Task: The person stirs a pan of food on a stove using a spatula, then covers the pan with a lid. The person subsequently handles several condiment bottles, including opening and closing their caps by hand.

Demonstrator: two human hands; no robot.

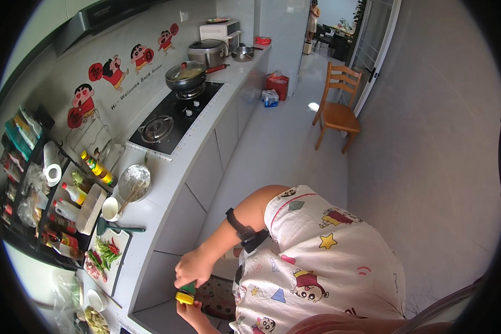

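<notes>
My right hand (195, 267) comes down from the upper arm and is closed over the green part of a small yellow-and-green container (185, 298). Below it, my left hand (193, 316) has its fingers around the yellow end of the same piece. Both hands are held in front of my body, just off the counter's front edge. What the container holds cannot be seen. On the counter lies a white cutting board (117, 266) with cut green and red peppers (107, 251) and sliced meat (94, 269). A green-handled utensil (129, 229) rests just beyond the board.
A lidded wok (185, 78) sits on the far burner of the black gas stove (175, 119). A metal bowl (134, 182), white cup (111, 209) and yellow-labelled bottle (98, 168) stand by the spice rack (49, 195). A small white bowl (97, 300) is near the board. A wooden chair (339, 114) stands behind.
</notes>
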